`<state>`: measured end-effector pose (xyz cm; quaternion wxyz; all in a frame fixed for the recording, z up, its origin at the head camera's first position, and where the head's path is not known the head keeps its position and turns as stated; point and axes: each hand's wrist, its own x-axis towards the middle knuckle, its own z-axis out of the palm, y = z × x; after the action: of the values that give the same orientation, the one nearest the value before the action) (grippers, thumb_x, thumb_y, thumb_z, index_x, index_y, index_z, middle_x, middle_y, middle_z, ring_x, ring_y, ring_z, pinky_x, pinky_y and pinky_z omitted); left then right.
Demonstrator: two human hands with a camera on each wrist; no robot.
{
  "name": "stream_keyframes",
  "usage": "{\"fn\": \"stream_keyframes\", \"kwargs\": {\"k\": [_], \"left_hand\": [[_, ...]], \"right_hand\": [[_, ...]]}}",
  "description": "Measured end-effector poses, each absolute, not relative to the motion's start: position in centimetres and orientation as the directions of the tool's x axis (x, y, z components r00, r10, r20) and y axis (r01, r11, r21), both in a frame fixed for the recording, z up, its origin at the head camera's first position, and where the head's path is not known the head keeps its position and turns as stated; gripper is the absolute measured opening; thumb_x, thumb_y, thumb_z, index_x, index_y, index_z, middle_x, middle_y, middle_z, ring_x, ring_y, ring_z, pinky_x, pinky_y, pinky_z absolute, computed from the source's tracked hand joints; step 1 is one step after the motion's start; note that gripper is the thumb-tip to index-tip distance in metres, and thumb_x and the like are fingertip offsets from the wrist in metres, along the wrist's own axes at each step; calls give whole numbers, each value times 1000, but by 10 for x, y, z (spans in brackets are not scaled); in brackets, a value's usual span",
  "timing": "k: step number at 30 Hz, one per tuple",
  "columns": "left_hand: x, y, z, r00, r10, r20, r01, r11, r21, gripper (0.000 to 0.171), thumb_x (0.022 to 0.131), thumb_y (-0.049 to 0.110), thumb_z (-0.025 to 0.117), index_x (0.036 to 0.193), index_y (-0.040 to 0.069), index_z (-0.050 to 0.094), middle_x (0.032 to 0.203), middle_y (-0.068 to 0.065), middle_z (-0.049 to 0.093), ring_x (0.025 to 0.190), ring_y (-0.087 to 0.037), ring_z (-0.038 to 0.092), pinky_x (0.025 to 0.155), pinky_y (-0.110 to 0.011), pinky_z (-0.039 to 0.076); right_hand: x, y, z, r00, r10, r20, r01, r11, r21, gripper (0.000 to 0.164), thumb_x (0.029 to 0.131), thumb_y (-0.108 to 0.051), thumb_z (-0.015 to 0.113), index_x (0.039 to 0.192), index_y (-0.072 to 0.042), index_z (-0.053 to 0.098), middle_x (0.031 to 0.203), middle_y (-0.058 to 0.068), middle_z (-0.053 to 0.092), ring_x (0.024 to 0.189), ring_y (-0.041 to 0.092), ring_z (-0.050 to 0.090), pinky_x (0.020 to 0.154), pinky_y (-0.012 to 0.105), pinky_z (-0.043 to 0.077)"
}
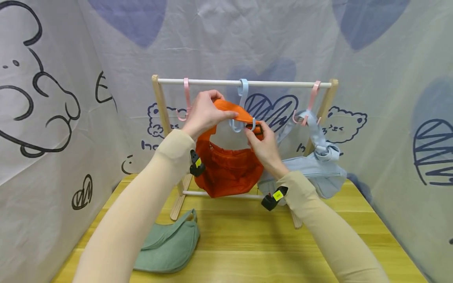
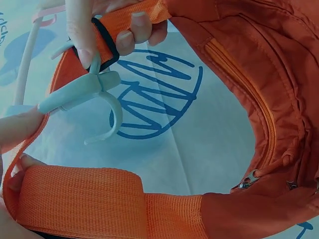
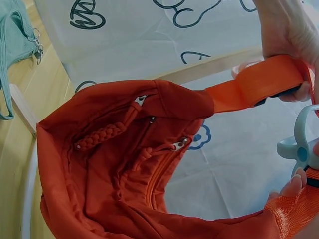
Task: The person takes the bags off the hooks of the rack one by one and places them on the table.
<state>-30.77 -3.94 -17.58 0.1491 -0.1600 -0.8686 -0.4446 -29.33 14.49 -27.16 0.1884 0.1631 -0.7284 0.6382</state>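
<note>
The head view looks forward and down over the bench (image 1: 240, 247); wrist views, close in from opposite sides, share the orange-red zippered bag (image 1: 230, 177).

Orange bag (image 1: 230, 171) of matt cloth

Green bag (image 1: 173, 251) lies on the bench (image 1: 240, 239), front left. Light-blue bag (image 1: 323, 179) hangs by a knotted strap from the right pink hook (image 1: 313, 96); another pink hook (image 1: 186, 92) sits further left. White cloth backdrop (image 1: 212, 43) behind and both sides, printed with blue hearts (image 1: 134, 17) and cartoon bears (image 1: 345, 125).
</note>
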Motion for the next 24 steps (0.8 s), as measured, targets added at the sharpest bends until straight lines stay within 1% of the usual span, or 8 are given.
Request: {"fn": "stream_keyframes", "kwargs": {"k": [7, 11, 14, 16, 18, 21, 24], "left_hand": [[-307, -37, -169, -889, 124, 441, 425, 580, 694, 33, 81, 31, 85, 97, 12, 64, 91, -4, 61, 79, -18, 54, 65, -26, 43], [-305, -34, -167, -890, 139, 435, 437, 535, 723, 30, 83, 31, 84, 95, 12, 64, 89, -3, 60, 78, -17, 54, 63, -24, 45], [-302, -32, -167, -902, 185, 391, 430, 479, 765, 28, 84, 29, 82, 95, 11, 64, 89, -4, 59, 78, -18, 54, 63, -23, 46], [-300, -31, -168, -910, 219, 351, 414, 454, 789, 28, 86, 29, 81, 98, 10, 63, 92, -5, 59, 79, -18, 54, 64, -24, 47], [-298, -31, -171, -921, 236, 311, 388, 455, 802, 31, 88, 31, 79, 104, 10, 62, 96, -7, 61, 78, -19, 56, 65, -25, 48], [-297, -32, -178, -932, 244, 268, 355, 473, 806, 38, 92, 34, 74, 117, 10, 59, 102, -9, 62, 75, -19, 57, 65, -25, 49], [-297, -35, -186, -934, 264, 242, 345, 477, 808, 40, 94, 36, 71, 123, 11, 59, 98, -9, 62, 69, -18, 57, 62, -25, 48]], "right_hand": [[-292, 140, -272, -867, 6, 498, -486, 208, -849, 18, 101, -18, 59, 109, -2, 55, 74, 1, 52, 63, 12, 51, 58, 21, 44], [-292, 139, -272, -865, 8, 502, -486, 239, -841, 19, 101, -18, 58, 111, -2, 57, 77, 1, 55, 68, 12, 55, 64, 21, 48], [-291, 138, -272, -867, 17, 499, -479, 253, -841, 20, 100, -19, 58, 113, -3, 58, 79, 1, 56, 71, 17, 57, 65, 21, 49], [-291, 138, -271, -869, 24, 495, -473, 253, -844, 21, 100, -19, 59, 114, -4, 58, 79, 1, 56, 72, 21, 58, 64, 21, 49], [-291, 137, -271, -868, 32, 496, -474, 247, -845, 21, 100, -19, 59, 114, -4, 58, 77, 0, 56, 70, 22, 58, 61, 21, 48], [-291, 138, -271, -869, 35, 493, -473, 232, -850, 19, 99, -18, 60, 112, -4, 58, 75, -1, 55, 65, 16, 56, 57, 20, 46], [-292, 138, -270, -872, 28, 488, -471, 219, -854, 19, 100, -17, 60, 111, -3, 57, 75, -1, 55, 62, 10, 53, 56, 20, 45]]}}
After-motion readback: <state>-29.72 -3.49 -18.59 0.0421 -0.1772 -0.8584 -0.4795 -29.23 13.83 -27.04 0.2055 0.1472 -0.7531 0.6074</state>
